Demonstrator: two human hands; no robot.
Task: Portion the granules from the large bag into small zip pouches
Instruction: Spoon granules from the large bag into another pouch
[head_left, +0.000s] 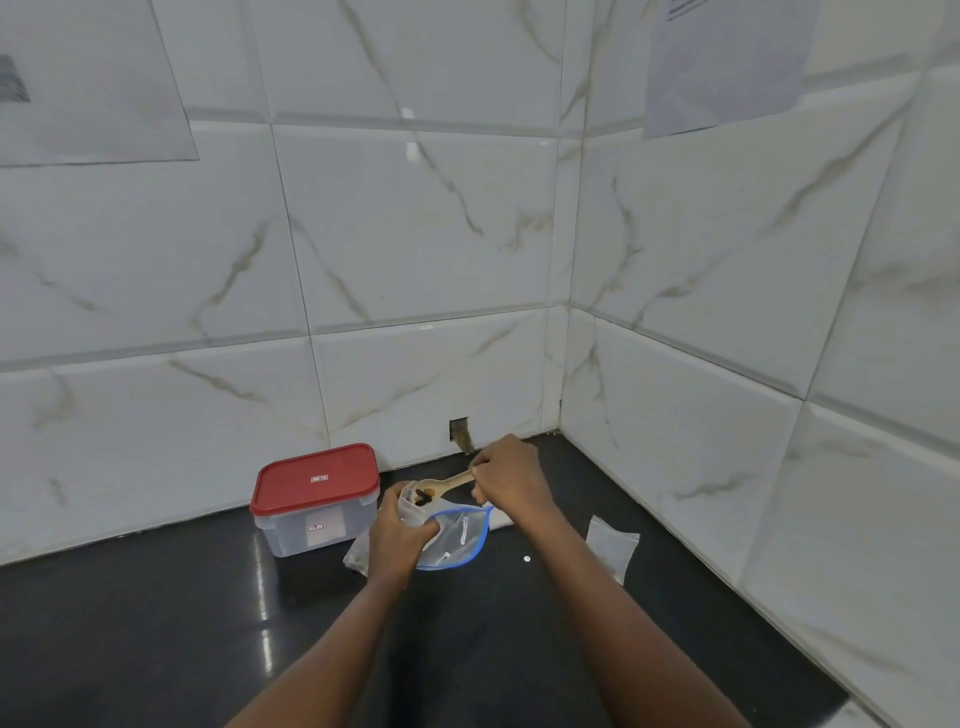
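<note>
My left hand (397, 535) grips a small clear zip pouch (410, 512) and holds its mouth open and upright. My right hand (506, 475) holds a wooden spoon (441, 484) by the handle, its bowl over the pouch mouth with dark granules on it. Under and to the right of my left hand lies the large clear bag with a blue zip edge (460, 538), flat on the black counter (208, 623). Another small clear pouch (610, 545) lies to the right.
A clear plastic box with a red lid (317, 499) stands at the left against the tiled wall (415, 260). The counter ends in a corner where two tiled walls meet. A small white speck (527, 559) lies on the counter.
</note>
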